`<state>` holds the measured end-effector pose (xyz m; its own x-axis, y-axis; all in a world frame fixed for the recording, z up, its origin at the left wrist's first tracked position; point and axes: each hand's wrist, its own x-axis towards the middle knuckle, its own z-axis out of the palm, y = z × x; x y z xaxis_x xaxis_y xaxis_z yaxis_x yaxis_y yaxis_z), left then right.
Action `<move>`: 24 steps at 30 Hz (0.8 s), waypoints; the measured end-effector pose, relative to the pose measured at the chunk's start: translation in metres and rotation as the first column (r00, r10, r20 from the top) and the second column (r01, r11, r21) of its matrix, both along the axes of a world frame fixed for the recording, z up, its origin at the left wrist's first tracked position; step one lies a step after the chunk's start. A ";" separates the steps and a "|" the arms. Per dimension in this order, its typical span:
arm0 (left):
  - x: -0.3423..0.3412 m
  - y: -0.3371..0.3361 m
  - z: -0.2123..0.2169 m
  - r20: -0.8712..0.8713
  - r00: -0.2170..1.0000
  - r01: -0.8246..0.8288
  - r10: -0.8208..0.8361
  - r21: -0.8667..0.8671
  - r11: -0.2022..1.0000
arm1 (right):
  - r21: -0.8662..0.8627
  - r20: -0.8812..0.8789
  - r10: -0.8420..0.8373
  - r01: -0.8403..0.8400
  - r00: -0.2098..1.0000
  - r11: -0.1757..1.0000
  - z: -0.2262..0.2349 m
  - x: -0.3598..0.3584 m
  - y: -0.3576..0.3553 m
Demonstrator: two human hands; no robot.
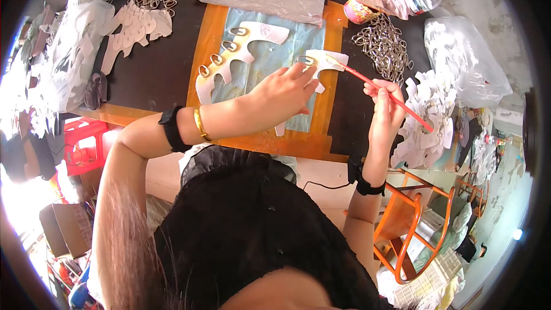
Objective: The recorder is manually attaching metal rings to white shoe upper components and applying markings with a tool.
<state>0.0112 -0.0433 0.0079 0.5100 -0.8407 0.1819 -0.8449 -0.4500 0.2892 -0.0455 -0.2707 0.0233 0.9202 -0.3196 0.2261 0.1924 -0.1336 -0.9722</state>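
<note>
- Since the left hand (290, 87) covers part of it, the white, scalloped flat piece (324, 62) lying across the right edge of the blue translucent sheet (247, 83) shows just one silvery oval ring (305, 59); it looks partway done.
- Left fingers bend over that piece; whether they pinch anything, I cannot tell.
- The right hand (385, 106), right of the sheet, is closed around a thin red stick (412, 113), its tip at the same piece.
- On the sheet's left side, a second white scalloped piece (244, 51) carries four oval metal rings (229, 46) and seems filled.
- Right of the sheet, a heap of loose silvery rings (383, 46) suggests more remains; white cut pieces (427, 120) crowd below it.
</note>
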 end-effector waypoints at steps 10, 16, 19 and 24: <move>0.006 -0.011 -0.019 0.042 0.998 0.036 -0.039 0.074 0.997 | -0.012 -0.069 0.025 -0.026 0.997 1.000 -0.002 0.010 0.003; 0.008 -0.014 -0.019 0.054 0.997 0.041 -0.047 0.104 0.994 | 0.051 -0.091 0.027 -0.023 0.995 0.998 -0.005 0.013 0.001; 0.008 -0.015 -0.020 0.056 0.997 0.038 -0.044 0.111 0.993 | 0.056 -0.099 0.024 -0.019 0.995 0.998 -0.008 0.014 0.000; 0.007 -0.015 -0.022 0.093 0.995 0.037 -0.047 0.111 0.993 | 0.070 -0.090 0.036 -0.029 0.995 0.997 -0.009 0.014 -0.002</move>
